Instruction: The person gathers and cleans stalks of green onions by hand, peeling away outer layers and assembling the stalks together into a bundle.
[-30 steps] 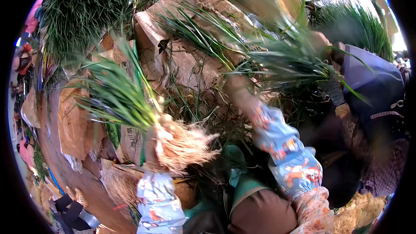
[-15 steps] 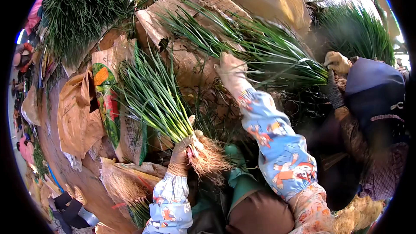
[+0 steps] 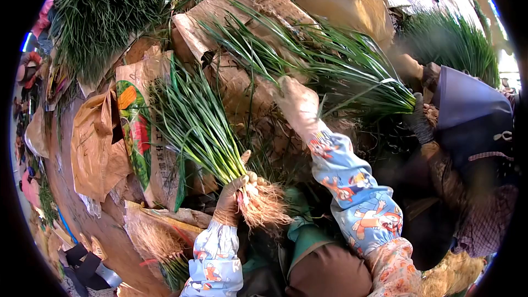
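A bundle of long green stalks (image 3: 201,124) with pale, stringy roots (image 3: 263,204) is gripped near its root end by my left hand (image 3: 234,192), in the lower middle. My right hand (image 3: 298,102) is gloved and closed around the ends of a few green leaves (image 3: 256,55) at the centre. Right of it, a second bundle of green stalks (image 3: 363,71) spreads out from a co-worker's dark-gloved hand (image 3: 421,120).
A leafy heap (image 3: 113,14) lies at the upper left and another (image 3: 454,41) at the upper right. Brown paper sacks (image 3: 93,146) lie around. Bundled roots (image 3: 159,236) rest at the lower left. A co-worker's sleeve (image 3: 473,104) is close on the right.
My right hand has moved slightly down and to the right, drawing leaves with it. The co-worker's bare-looking hand has shifted up and left. My left hand has barely moved.
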{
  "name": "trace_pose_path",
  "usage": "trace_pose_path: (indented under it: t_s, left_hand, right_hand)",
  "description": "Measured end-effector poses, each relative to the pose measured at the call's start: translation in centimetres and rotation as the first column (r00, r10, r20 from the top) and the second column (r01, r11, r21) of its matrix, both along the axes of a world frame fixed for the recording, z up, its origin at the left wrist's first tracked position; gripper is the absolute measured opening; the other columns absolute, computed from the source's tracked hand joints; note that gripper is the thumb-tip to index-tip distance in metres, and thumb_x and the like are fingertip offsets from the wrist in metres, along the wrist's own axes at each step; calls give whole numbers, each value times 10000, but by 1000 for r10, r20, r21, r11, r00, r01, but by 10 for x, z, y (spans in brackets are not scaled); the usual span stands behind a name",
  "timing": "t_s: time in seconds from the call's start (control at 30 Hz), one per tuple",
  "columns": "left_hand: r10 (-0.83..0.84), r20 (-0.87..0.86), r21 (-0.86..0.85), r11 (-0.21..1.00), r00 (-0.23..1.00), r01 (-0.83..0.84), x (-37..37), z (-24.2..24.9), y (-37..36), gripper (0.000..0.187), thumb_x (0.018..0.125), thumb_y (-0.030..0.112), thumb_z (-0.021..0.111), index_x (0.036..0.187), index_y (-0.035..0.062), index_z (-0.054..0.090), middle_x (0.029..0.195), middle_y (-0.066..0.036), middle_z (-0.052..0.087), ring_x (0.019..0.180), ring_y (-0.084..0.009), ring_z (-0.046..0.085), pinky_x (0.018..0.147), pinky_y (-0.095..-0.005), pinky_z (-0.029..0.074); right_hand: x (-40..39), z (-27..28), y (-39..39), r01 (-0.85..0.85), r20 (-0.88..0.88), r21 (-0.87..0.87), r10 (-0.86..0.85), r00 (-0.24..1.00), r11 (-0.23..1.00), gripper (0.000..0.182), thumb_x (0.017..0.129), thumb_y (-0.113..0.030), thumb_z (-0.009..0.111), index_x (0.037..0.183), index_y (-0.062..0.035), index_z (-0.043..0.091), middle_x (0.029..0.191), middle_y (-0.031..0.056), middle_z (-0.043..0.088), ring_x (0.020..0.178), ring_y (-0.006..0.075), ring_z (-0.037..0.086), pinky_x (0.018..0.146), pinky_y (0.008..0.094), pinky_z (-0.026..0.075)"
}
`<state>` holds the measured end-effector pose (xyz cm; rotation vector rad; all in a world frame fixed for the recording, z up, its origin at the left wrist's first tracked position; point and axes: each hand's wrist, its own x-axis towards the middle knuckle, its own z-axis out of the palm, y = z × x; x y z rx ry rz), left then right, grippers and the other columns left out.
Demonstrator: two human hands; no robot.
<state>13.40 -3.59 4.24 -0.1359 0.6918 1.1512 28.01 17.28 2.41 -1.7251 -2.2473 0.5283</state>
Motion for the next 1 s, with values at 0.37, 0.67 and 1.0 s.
trace_pose_path:
  t_s: [0.37,0.67,1.0]
  left_hand:
    - [-78,-137,-160,986,988,56,-9,-4,-7,268,809,174,573,1010,8,509,763,-108,607,686,-174,603,597,-249,495]
    - [201,51,191,960,978,-207,-6,55,-4,201,744,186,618,849,87,478,777,-34,446,764,-185,482,720,-338,418]
    - [53,55,145,988,997,-60,-15,22,4,664,746,158,648,1296,42,295,832,-32,524,835,-197,527,815,-366,465]
  right_hand:
    - [-48,9,-59,-411,-269,-179,357,895,894,330,830,-376,476,811,-59,564,673,131,578,629,312,577,592,395,479]
    - [6,-23,-29,77,5,-291,-79,997,954,235,822,-274,513,799,-67,622,647,42,617,550,185,584,555,286,483]
    - [-12,-11,49,177,452,-73,-126,883,981,166,773,-195,557,868,-83,634,761,121,635,698,266,633,542,402,501]
